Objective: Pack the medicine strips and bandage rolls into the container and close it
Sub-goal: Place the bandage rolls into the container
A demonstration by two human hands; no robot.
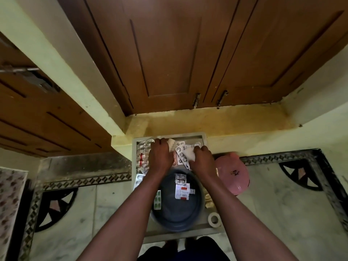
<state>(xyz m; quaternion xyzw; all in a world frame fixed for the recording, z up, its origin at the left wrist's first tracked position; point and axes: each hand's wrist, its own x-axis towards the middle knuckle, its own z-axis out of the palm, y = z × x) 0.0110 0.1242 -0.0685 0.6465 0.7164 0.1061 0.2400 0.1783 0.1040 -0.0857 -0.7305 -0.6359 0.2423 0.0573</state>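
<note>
A grey tray (204,137) lies on the floor below me. On its near half stands a round dark blue container (177,217) with a few medicine strips (181,189) inside. Loose strips (181,155) are heaped at the tray's far end. My left hand (160,157) rests on that heap with fingers curled down over the strips. My right hand (202,158) grips a white strip (190,154) at its right edge. A green strip (157,200) leans at the container's left rim. A white bandage roll (214,219) sits at the tray's near right corner.
A pink lid (233,174) lies on the floor right of the tray. More strips (138,180) lie at the tray's left edge. Brown cupboard doors (188,53) and a yellow ledge (216,123) stand just behind the tray. Patterned floor spreads on both sides.
</note>
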